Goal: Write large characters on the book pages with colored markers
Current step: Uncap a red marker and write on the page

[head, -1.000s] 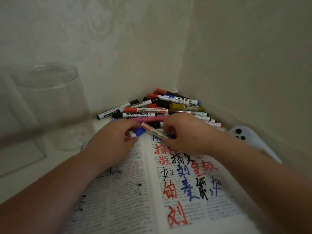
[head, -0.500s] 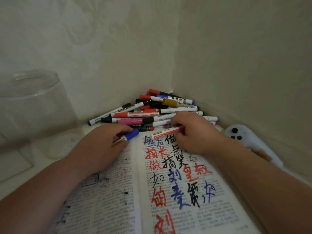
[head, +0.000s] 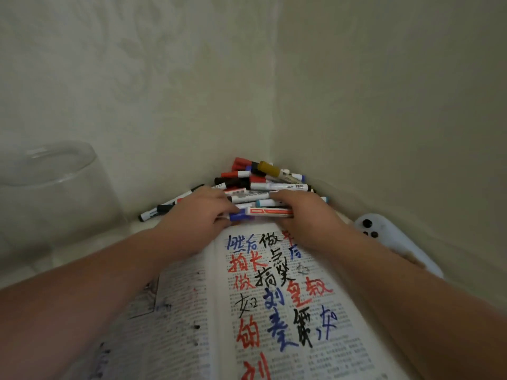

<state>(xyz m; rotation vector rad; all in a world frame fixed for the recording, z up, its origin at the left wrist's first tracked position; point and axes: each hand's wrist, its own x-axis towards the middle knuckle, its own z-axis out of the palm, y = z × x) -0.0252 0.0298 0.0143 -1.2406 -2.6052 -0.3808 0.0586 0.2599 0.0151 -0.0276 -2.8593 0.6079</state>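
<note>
The book [head: 181, 297] lies open on the desk [head: 82, 250], spine running away from the person. Its right page carries large characters [head: 274, 297] in red, blue and black. Its left page shows only print and ink blots.

At the book's far edge, a red marker [head: 270, 212] lies crosswise. The right hand [head: 304, 218] grips its right end, fingers curled over the barrel. The left hand [head: 196, 215] is curled at the marker's other end, with a blue marker [head: 240, 216] showing at its fingertips. Only the blue end is visible, so it may be just a cap.

Step in hand, as judged: changing colour and readying the red marker.

- Pull the cap straight off along the barrel and keep the cap in the left hand.
- Place the next character on unwritten paper. The right page is nearly full at its far end, and the left page offers more room.
- Hold the left page flat near the spine while writing.
- Keep both forearms raised, since they cross the pages and could smear fresh ink.

Surroundings:

- A pile [head: 269, 179] of markers fills the wall corner just beyond the book's far edge, touching both hands. Loose barrels may roll onto the page, so lift the red marker clear rather than dragging it.
- A white phone [head: 389, 239] lies just beside the book's right edge, partly under the right forearm, and limits elbow room.
- A clear jar [head: 55, 193] stands well apart, beyond the book's left side, and does not obstruct.
</note>
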